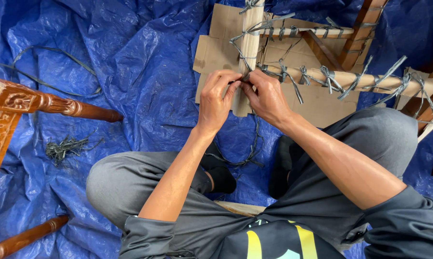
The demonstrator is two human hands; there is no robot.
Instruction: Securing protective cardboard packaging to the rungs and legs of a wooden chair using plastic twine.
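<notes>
A pale wooden frame (251, 38) lies on flattened cardboard (216, 50) ahead of my crossed legs. Grey rattan-like strips (330, 79) are tied at intervals along its horizontal bar (351, 79). My left hand (216, 98) and my right hand (267, 96) meet at the joint where the upright post crosses the bar. Both pinch a grey strip (244, 79) there, fingertips touching. A loose length of the strip (255, 144) trails down over the tarp between my knees.
A blue plastic tarp (130, 62) covers the floor. A carved dark wooden chair leg (77, 109) juts in from the left, another (24, 237) at bottom left. A small heap of grey strip offcuts (65, 147) lies left of my knee. Brown frame pieces (358, 33) stand at top right.
</notes>
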